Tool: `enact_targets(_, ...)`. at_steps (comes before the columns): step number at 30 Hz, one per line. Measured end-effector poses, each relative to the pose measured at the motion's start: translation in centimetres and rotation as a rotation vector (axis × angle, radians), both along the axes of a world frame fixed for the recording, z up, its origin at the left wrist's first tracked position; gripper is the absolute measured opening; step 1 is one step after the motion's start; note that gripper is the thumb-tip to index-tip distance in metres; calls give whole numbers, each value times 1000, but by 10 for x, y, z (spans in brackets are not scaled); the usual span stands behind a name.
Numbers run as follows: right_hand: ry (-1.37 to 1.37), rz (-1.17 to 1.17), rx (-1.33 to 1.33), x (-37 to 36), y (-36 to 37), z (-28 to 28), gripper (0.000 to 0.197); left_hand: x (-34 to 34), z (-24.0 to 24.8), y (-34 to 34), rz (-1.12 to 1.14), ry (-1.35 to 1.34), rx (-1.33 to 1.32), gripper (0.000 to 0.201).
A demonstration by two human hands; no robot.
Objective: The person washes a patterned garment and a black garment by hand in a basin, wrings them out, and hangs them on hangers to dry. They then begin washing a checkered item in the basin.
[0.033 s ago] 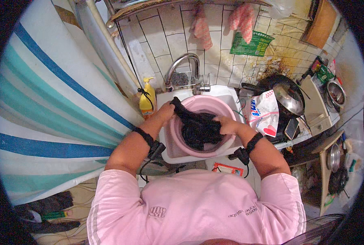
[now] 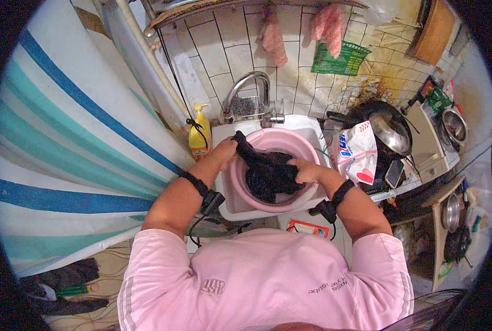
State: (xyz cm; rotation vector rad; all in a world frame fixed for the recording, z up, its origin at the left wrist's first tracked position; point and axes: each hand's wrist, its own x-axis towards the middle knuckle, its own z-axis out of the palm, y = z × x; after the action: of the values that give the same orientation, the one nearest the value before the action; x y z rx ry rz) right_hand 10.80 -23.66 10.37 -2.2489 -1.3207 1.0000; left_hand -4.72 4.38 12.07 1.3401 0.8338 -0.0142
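A wet-looking black cloth [image 2: 272, 172], perhaps a garment, lies bunched inside a pink basin [image 2: 312, 157]. The basin stands in a white sink [image 2: 307, 124], below a curved chrome faucet [image 2: 247, 83]. My left hand [image 2: 225, 153] is closed on one end of the cloth, lifting it over the basin's left rim. At the right side of the basin, my right hand [image 2: 308, 171] grips another part of the same cloth. Most of the fingertips are hidden by the folds. Part of the basin's bottom is covered by the cloth.
A yellow pump bottle [image 2: 199, 132] stands left of the sink, beside a striped curtain [image 2: 86, 149]. To the right are a white packet [image 2: 358, 151], a black wok [image 2: 403, 121] with a lid and a phone [image 2: 394, 173]. Pink rags [image 2: 272, 39] hang on the tiled wall.
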Motion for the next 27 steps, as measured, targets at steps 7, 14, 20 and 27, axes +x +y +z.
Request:
enact_targets(7,-82,-263,106,30,11,-50,62,10,-87,-1,-498,126,991,43)
enact_targets(14,-234,-492,-176,-26,41,-147,81,13,-76,-94,-818,425,1128,81)
enact_targets(20,-310,-331,-168,-24,57,-153,86,42,-117,-92,-970,461,1199,111)
enact_targets(27,-405,-2,-103,16,70,-226,63,63,-206,-65,-967,159,1275,86)
